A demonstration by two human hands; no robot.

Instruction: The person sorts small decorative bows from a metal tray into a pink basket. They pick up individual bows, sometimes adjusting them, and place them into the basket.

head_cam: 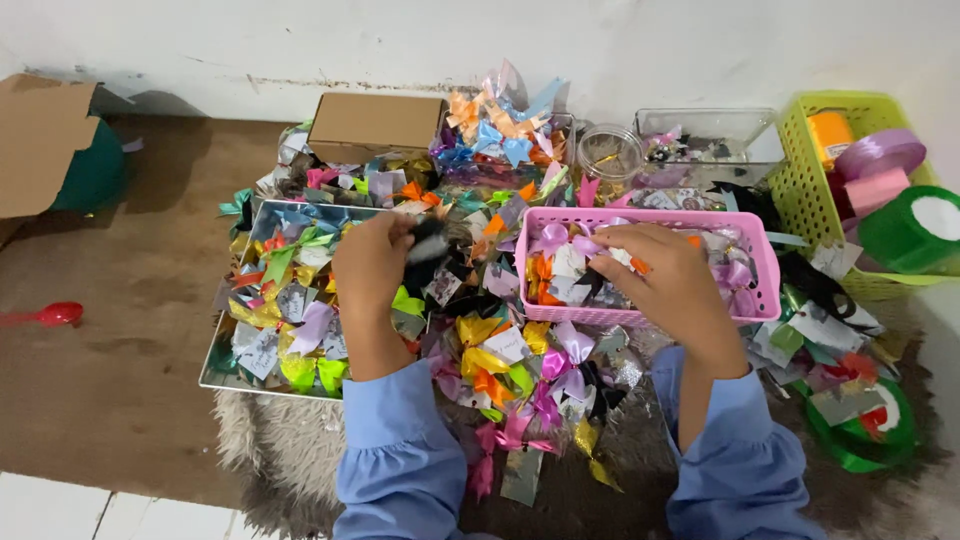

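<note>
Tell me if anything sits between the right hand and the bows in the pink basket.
Nothing visible does. The right hand is already inside the pink basket, fingers down among the bows. The left hand holds a black bow over the pile beside it.

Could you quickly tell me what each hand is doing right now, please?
Left hand: closed on a black bow.
Right hand: in the pink basket, fingers on bows; grip cannot be told.
</note>
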